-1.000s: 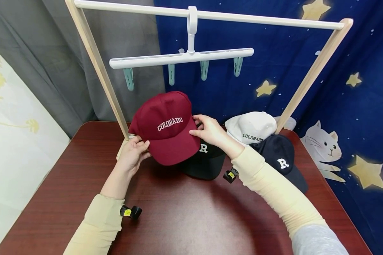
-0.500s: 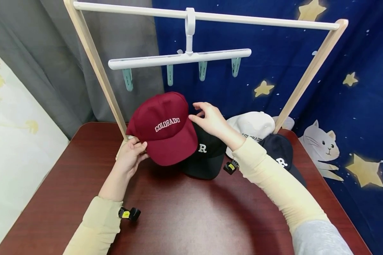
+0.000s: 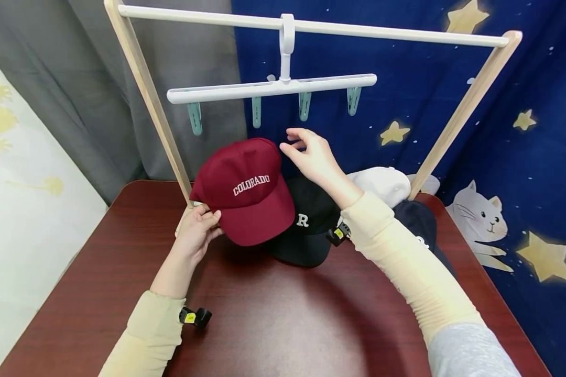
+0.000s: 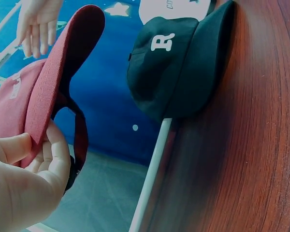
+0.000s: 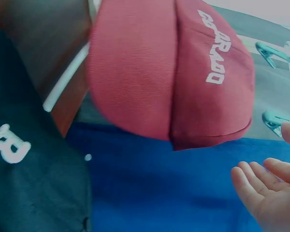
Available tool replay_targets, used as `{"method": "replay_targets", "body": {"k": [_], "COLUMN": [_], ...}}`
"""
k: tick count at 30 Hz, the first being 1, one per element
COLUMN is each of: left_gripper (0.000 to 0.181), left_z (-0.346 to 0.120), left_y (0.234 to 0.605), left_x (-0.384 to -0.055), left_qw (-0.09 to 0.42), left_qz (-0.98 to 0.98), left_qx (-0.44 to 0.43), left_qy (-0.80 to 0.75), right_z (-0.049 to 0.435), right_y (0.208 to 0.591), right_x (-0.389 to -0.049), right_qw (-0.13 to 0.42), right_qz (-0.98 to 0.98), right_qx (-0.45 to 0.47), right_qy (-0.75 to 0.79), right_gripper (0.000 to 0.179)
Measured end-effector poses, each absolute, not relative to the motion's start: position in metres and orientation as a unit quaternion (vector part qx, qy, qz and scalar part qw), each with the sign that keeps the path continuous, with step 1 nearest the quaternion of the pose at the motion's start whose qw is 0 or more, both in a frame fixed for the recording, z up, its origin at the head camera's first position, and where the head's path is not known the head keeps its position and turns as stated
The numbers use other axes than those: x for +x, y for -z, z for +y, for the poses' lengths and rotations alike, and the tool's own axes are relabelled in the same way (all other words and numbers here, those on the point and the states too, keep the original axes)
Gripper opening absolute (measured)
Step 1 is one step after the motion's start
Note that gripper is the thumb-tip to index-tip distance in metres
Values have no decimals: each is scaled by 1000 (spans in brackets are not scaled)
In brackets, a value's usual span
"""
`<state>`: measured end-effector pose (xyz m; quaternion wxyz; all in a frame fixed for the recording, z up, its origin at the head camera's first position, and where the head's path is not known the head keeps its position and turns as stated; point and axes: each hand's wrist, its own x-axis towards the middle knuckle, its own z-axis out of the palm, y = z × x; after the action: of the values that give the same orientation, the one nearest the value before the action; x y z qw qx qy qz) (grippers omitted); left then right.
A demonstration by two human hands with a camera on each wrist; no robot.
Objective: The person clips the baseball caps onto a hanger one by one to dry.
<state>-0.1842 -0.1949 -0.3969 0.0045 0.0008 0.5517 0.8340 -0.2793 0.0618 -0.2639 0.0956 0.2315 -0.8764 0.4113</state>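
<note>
My left hand pinches a dark red baseball cap at its left edge, where the brim meets the crown; the left wrist view shows thumb above and fingers beneath. White COLORADO lettering faces me, and the cap is held up off the table. To its upper right, my right hand is raised with fingers apart and nothing between them. Above hangs a white clip hanger with several teal clips. Behind the red cap a black cap with a white R sits on the table.
A white cap and a navy cap lie at the back right, partly behind my right arm. The hanger hooks on the white rail of a wooden-legged rack. Under it all is a dark red-brown table, with curtains behind.
My right hand has let go of the red cap's right side and risen toward the clips. The left hand keeps holding the cap in about the same place.
</note>
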Motion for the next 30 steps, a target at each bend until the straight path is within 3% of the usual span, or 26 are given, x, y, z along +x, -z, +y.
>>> {"method": "replay_targets", "body": {"k": [21,30], "left_gripper": [11,12], "left_z": [-196,-197], "left_y": [395,394], "left_x": [-181,-180], "left_qw": [4,-3], "left_qz": [544,539], "left_qx": [-4,-10], "left_qy": [-839,-842], "right_z": [34,25], "right_y": [228,224], "right_x": [-296,-301], "right_qw": [51,50], "right_qz": [-837,-822], "right_qx": [203,199], "right_qy": [-506,-531], "right_gripper": [53,49]}}
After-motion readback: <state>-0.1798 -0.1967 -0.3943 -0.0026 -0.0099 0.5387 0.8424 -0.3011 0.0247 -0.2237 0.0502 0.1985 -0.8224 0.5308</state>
